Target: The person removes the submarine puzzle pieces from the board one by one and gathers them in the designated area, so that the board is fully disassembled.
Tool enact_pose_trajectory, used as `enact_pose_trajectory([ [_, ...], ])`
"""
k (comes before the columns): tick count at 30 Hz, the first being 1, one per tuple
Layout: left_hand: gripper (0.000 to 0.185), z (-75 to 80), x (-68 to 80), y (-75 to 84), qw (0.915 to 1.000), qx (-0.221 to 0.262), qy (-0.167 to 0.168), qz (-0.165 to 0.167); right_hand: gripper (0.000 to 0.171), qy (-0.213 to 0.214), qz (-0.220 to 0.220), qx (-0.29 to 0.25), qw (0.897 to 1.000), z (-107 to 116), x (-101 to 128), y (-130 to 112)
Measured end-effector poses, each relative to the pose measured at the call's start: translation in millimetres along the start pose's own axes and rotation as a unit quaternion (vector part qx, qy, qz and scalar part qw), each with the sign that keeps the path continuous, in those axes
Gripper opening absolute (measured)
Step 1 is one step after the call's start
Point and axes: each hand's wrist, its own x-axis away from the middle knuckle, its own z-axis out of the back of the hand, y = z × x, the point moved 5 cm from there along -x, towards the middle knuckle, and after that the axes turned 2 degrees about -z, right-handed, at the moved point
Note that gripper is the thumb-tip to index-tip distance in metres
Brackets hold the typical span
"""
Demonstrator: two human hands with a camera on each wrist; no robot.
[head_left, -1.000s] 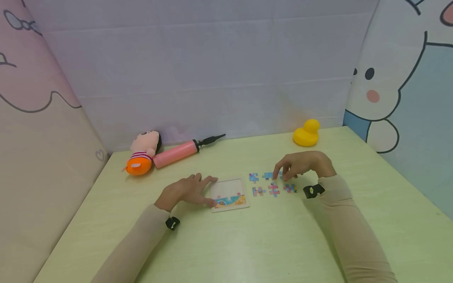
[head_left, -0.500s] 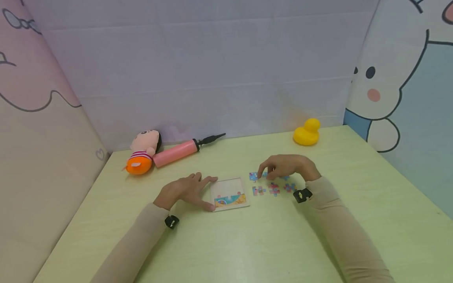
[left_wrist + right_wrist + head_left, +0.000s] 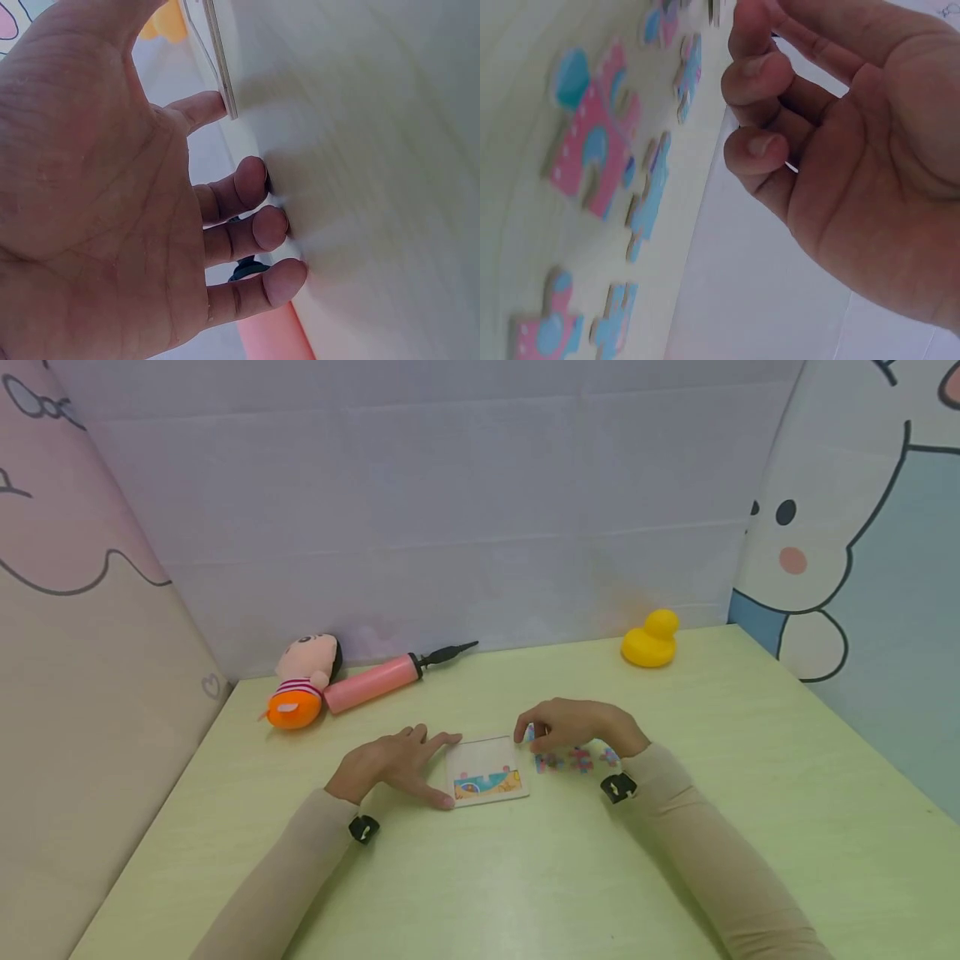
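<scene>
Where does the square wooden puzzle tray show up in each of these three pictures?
Head view: the square wooden puzzle tray lies flat on the pale green table, between the two hands, the left hand touching its left edge.
Left wrist view: only its thin pale edge shows, at the top, against the fingertips.
Right wrist view: not in it.
Shared landmark: the pale green table, seen in all three views.
</scene>
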Motion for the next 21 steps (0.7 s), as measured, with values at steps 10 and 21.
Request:
enact_pose_trajectory([
  [10, 0.106, 1.8, 1.4, 2.2, 1.0, -0.004, -0.005, 0.007, 0.025, -0.025, -0.022, -0.011, 0.999, -20, -14, -17],
  [21, 0.107, 1.3, 1.4, 1.1, 0.9999, -0.007, -0.008, 0.01, 0.033, -0.039, 0.002, 0.04, 0.998, -36, -20, -46],
])
